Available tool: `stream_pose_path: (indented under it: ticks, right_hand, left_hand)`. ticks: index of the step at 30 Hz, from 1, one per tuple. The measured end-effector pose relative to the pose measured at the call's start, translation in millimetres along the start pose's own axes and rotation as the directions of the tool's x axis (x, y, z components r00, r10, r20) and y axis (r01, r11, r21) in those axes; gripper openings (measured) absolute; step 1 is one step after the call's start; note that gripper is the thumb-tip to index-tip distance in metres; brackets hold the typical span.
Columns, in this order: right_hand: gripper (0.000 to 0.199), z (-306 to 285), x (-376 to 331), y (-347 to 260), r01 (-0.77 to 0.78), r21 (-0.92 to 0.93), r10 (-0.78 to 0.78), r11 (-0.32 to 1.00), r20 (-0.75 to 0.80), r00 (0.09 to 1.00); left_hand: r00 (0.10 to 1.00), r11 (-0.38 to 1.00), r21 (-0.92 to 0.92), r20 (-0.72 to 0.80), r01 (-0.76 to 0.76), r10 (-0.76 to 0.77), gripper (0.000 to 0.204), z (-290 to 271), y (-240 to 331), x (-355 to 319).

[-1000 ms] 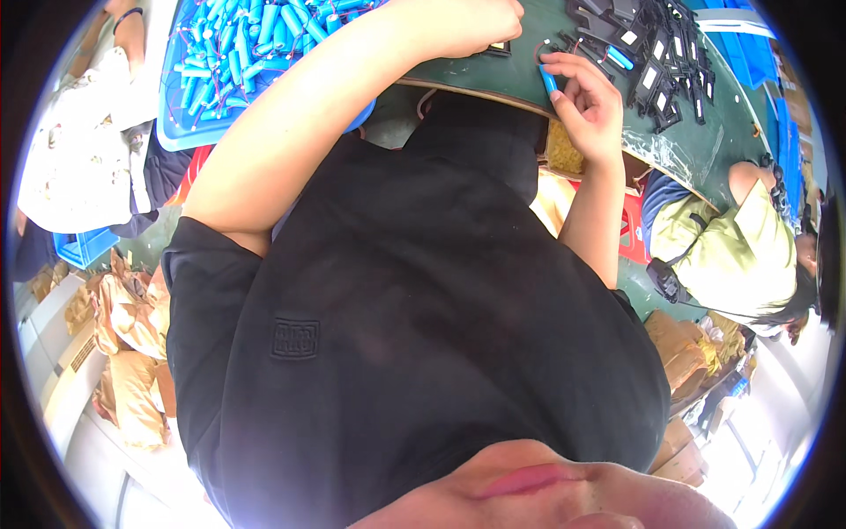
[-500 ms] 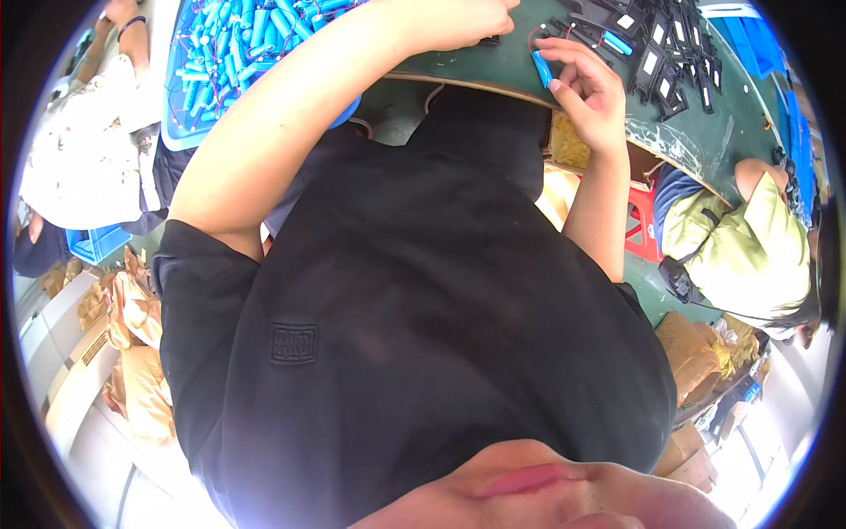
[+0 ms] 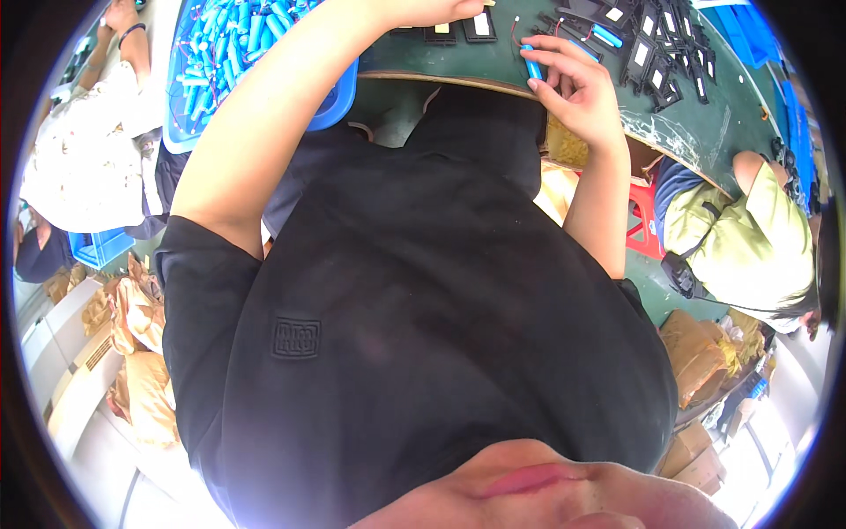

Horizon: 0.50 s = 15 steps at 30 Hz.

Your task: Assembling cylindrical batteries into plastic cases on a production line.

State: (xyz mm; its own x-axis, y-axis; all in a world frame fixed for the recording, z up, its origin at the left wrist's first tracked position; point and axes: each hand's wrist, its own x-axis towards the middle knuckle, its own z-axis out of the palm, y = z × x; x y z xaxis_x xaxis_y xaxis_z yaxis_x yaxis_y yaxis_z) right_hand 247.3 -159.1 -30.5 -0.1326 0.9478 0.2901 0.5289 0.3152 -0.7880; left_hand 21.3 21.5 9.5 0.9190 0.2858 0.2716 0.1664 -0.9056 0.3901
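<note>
My right hand point(image 3: 583, 99) is above the green table point(image 3: 414, 60), thumb and fingers pinching a blue cylindrical battery cell point(image 3: 532, 67) with thin wires at its far end. My left hand point(image 3: 432, 11) reaches across at the upper edge of the view, and its fingers are mostly cut off there. Just below it, flat black plastic cases point(image 3: 480, 26) with white pads lie on the table. Beyond the right hand, another blue battery cell point(image 3: 607, 35) rests among a heap of similar black cases point(image 3: 641, 60).
A blue bin point(image 3: 346, 93) full of wired blue battery cells stands at the left, partly behind my left forearm. Blue crates point(image 3: 740, 35) are at the far right. People sit on both sides, one in a yellow-green top point(image 3: 749, 238). A red stool point(image 3: 646, 216) is below the table.
My left hand has moved away toward the upper edge, uncovering black cases beneath it. The right hand has shifted slightly left with the battery cell still in its fingers.
</note>
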Motion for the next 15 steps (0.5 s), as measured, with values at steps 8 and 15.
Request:
stream_pose_path:
  ticks: [8, 15]
  right_hand:
    - [0.037, 11, 12, -10, -0.027, 0.160, 0.037, 0.987, -0.060, 0.998]
    - [0.034, 42, 47, -22, -0.009, 0.147, 0.030, 0.989, -0.143, 0.989]
  left_hand:
    - [0.996, 0.994, -0.088, -0.067, 0.060, -0.066, 0.010, -27, 15, -8]
    - [0.974, -0.019, -0.982, 0.187, 0.186, -0.127, 0.005, -51, 96, -90]
